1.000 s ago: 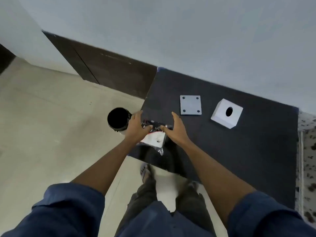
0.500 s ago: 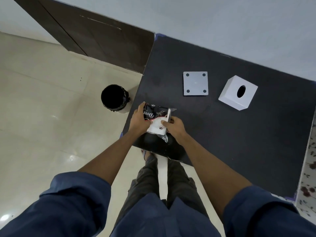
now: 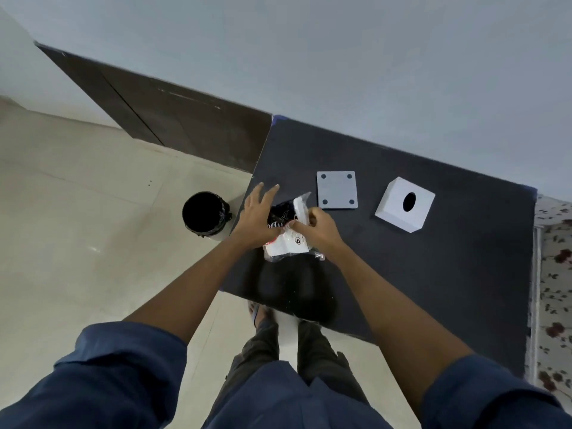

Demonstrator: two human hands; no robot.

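A clear plastic packet (image 3: 288, 243) with black and white print is held above the near left corner of the dark table (image 3: 433, 274). My left hand (image 3: 258, 216) holds the packet's left side between thumb and palm, and two of its fingers stick out straight beyond it. My right hand (image 3: 318, 227) pinches the packet's top edge with curled fingers. The packet's upper end stands tilted up between the two hands.
A flat grey square plate (image 3: 337, 189) with four corner holes lies beyond the hands. A white box (image 3: 405, 204) with an oval hole sits to its right. A black-lined bin (image 3: 205, 213) stands on the tiled floor left of the table. A flowered cloth (image 3: 554, 274) borders the table's right edge.
The packet has been raised off the table and its top end turned upward. My right hand moved from the packet's side to its top edge. The camera view shifted.
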